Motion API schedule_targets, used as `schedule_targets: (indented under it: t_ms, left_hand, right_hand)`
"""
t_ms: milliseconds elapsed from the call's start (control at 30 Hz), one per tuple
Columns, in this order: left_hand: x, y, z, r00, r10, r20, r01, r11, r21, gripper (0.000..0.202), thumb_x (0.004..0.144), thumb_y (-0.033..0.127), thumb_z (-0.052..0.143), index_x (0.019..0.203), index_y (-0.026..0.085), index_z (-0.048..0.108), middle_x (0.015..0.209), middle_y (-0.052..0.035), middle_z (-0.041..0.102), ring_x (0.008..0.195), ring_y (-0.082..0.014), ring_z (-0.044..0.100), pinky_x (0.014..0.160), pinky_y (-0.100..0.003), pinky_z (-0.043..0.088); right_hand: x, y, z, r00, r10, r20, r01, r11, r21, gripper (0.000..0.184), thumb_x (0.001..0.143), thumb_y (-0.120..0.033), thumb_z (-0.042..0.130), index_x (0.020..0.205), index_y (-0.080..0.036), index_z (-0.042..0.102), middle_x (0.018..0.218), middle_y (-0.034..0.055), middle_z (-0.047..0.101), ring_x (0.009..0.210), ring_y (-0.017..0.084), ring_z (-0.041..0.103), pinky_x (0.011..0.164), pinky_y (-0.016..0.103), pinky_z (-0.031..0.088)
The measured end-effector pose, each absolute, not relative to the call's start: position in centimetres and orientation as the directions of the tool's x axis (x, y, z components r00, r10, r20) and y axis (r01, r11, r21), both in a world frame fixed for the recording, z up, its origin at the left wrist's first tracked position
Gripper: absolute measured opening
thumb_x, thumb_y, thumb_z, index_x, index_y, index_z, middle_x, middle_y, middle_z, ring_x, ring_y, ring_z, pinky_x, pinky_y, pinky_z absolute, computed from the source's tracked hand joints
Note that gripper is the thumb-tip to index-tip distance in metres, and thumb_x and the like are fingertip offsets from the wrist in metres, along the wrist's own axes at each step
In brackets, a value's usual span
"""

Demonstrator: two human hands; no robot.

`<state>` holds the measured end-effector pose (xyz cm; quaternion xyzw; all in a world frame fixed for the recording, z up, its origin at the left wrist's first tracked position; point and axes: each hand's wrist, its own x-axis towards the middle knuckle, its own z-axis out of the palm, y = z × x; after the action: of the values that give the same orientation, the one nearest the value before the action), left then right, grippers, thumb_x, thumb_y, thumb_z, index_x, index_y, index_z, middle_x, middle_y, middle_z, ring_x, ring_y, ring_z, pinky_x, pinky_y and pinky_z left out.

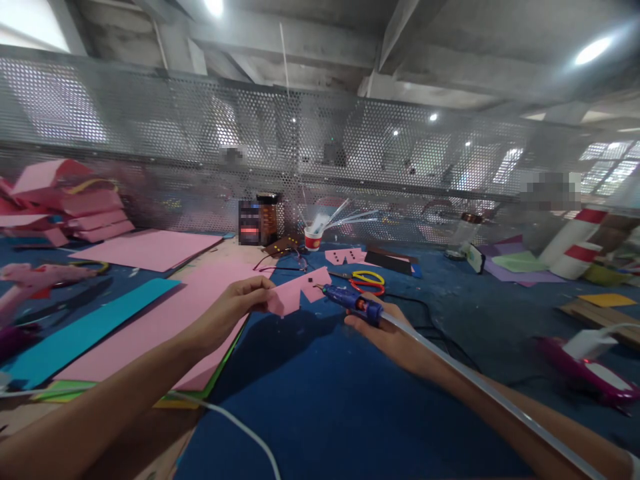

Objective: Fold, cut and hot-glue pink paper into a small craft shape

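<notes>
At the far left I saw a pink glue gun (30,288) lying on the bench, with a teal strip (95,327) of paper beside it on a spread of pink sheets (185,303). The left hand (250,295) hung over the edge of those sheets, thumb and fingers pinching the left end of a notched pink piece (286,297). The piece was held up over the blue tabletop (320,407), tilted, with 1 black square (311,280) that I could make out on its face.

Next along, a blue glue gun (345,299) pointed left at the right part of the piece. Its tip was right at the paper, though I couldn't tell whether it touched. Behind it lay another pink cutout (344,256) bearing several black squares, and scissors (369,281) with yellow and red handles. The right hand (384,328) was wrapped around the gun's body, and a long clear glue stick (450,363) trailed from its back end over the forearm.

To me it looked like the gluing step, with a spot beside the square being dabbed. The next move seemed to call for a small, controlled squeeze, the paper kept steady and the left fingers well clear of the hot tip.
</notes>
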<state>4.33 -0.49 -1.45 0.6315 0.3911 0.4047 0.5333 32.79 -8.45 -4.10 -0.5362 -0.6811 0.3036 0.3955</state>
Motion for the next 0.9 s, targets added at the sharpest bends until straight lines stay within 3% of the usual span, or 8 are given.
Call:
schedule_targets:
  t_ms: [500,900]
  left_hand:
    - [4.3,0.2,-2.2,0.35,0.936,0.044,0.045,-0.063,0.997,0.02,0.067,0.038,0.072,0.067,0.019,0.066,0.067,-0.0037,0.066,0.065,-0.0189,0.06,0.063,-0.029,0.046]
    - [4.1,0.4,-2.3,0.347,0.937,0.047,0.042,-0.066,0.997,0.02,0.068,0.038,0.073,0.067,0.019,0.066,0.066,-0.0027,0.066,0.066,-0.0172,0.06,0.065,-0.027,0.046]
  right_hand:
    - [32.9,-8.3,-3.8,-0.111,0.958,0.264,0.542,0.281,-0.792,0.032,0.087,-0.049,0.062,0.104,-0.023,0.065,0.081,0.0019,0.063,0.078,0.02,0.06,0.067,0.029,0.05]
    - [32.6,-8.2,-4.3,-0.114,0.949,0.295,0.47,0.313,-0.825,0.03,0.088,-0.049,0.061,0.098,-0.022,0.061,0.08,-0.0003,0.059,0.068,0.015,0.053,0.06,0.025,0.044]
